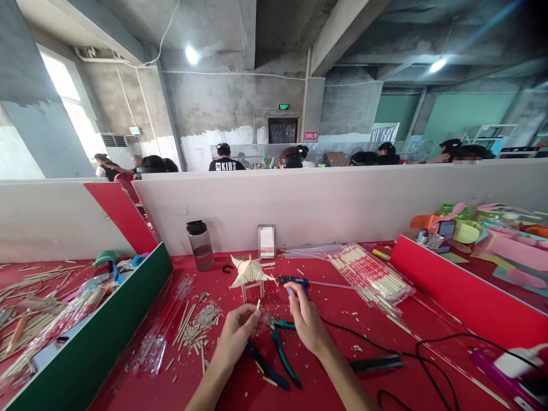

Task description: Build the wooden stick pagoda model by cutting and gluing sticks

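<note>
One short stick (258, 305) pokes up from the pinching left hand (238, 330).

Through the head camera I look over a red table (329, 351) to a low white partition (308, 200) at its far edge. Beyond it I see a grey concrete wall (214, 103), patchily white lower down, with a dark doorway (283, 131) beneath a green exit sign (283, 107). Heavy beams (342, 34) cross the ceiling; two lamps (191, 55) glow, and a window (62, 80) shines brightly at left.
</note>
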Demonstrator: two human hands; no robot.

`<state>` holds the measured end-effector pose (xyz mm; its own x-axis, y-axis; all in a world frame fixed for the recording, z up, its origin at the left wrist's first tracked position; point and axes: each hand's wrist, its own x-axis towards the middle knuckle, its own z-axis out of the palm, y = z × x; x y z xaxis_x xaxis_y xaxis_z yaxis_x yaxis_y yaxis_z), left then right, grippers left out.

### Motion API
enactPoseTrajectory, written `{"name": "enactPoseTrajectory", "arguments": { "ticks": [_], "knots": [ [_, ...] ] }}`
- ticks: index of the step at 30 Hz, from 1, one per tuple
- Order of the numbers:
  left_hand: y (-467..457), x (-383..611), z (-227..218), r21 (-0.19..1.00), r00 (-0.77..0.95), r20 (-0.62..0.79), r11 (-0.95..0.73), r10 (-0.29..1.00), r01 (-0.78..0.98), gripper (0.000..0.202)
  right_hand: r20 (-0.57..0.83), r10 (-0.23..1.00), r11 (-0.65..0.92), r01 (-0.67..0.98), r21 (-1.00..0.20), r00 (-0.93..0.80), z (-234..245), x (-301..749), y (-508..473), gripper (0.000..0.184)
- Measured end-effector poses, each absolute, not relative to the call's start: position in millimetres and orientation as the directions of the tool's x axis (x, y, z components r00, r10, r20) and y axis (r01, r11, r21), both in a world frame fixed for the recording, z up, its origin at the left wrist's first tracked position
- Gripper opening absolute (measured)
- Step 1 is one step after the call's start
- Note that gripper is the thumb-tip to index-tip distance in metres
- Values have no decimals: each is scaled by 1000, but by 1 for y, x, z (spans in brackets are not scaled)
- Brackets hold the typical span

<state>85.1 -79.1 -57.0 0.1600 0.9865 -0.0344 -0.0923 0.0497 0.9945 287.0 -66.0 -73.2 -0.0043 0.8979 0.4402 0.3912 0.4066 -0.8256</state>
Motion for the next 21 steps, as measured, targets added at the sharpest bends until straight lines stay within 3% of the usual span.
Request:
{"name": "enactPoseTrajectory", "arguments": {
  "ticks": [9,17,21],
  "knots": [
    [-78,85,-58,994,181,-41,59,983,-95,47,435,898,396,557,-730,-68,-86,305,-48,35],
    [-80,83,-54,992,191,-3,27,982,-125,64,398,889,407,787,-463,-226,-82,300,-42,51],
    [-82,83,-52,993,227,48,-23,973,-112,58,371,894,408,795,-448,-251,-71,291,-62,36]
  ]
}}
